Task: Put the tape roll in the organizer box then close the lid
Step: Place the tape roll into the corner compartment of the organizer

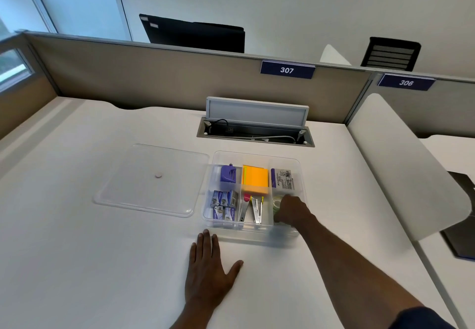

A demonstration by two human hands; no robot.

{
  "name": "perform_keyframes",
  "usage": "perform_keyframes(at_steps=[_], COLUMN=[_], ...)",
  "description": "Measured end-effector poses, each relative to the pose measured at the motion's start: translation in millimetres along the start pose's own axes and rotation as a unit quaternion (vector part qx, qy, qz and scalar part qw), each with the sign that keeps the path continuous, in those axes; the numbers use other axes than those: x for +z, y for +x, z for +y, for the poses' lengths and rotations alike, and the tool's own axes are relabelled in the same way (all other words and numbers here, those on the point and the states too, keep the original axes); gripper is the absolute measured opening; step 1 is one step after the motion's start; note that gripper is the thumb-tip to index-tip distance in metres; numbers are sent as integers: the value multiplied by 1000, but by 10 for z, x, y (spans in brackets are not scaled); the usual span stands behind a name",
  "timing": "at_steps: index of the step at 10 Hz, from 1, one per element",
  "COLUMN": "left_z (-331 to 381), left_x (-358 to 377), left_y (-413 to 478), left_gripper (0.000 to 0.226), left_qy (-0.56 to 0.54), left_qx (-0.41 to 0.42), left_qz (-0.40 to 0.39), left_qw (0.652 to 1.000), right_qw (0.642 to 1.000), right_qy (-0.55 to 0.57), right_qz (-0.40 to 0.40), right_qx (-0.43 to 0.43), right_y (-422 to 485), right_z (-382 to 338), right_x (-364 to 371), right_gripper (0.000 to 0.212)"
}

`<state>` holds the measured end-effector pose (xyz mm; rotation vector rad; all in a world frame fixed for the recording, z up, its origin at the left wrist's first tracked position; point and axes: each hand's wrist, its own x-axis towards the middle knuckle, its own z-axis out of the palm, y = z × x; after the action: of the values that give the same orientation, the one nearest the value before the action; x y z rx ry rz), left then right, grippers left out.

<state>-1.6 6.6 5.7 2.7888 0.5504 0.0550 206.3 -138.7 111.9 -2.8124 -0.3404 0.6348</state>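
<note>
A clear plastic organizer box [295,164] stands open on the white desk, split into several compartments. My right hand [291,211] reaches into its front right compartment, fingers closed on a clear greenish tape roll [277,204] that sits low inside. The hand hides most of the roll. The clear lid [154,182] lies flat on the desk to the left of the box, touching its left edge. My left hand [209,269] rests flat on the desk in front of the box, fingers spread, holding nothing.
Other compartments hold a purple sharpener [228,173], orange sticky notes [255,178], staple boxes [224,204], staple removers [253,210] and a label card [282,179]. An open cable hatch [255,129] lies behind the box. A white divider panel [401,164] stands at the right.
</note>
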Motion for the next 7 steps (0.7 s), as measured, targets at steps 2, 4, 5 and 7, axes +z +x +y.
perform_keyframes(at_steps=[2, 4, 5, 7], left_z=[-4, 0, -1, -4], left_x=[-5, -9, -13, -4], left_y=[-8, 0, -6, -2], left_gripper=[95, 96, 97, 96], left_qy=[-1, -2, 1, -1], left_qx=[0, 0, -2, -1], left_qz=[1, 3, 1, -1], left_qw=[1000, 1000, 1000, 1000], right_qw=[1000, 999, 999, 998], right_qy=[16, 28, 33, 40], right_qz=[4, 16, 19, 21], right_qx=[-20, 15, 17, 35], right_y=[-12, -13, -5, 7], right_z=[54, 37, 45, 14], right_x=[57, 41, 48, 47], right_gripper=[46, 34, 33, 31])
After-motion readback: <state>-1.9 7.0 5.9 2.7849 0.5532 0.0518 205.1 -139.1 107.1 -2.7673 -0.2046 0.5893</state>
